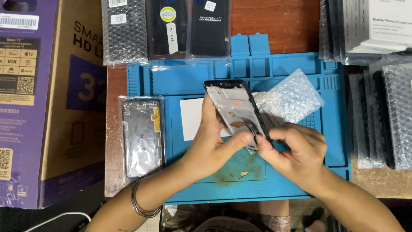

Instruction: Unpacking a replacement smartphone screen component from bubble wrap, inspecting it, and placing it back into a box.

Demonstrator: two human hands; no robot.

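My left hand [210, 148] clamps phone screen frame [235, 109] from behind, held tilted above blue repair mat [300, 141]. My right hand [292, 148] pinches flex cable [252, 129] at frame's lower edge — cable looks unseated yet. Bubble-wrap sleeve [294, 96] already off, lying beside; second frame [142, 137] untouched at left.

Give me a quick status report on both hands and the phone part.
Left hand gripping phone screen frame from the side. Right hand pinching its lower end. Frame tilted above blue repair mat. Bubble-wrap sleeve just behind, second frame left.
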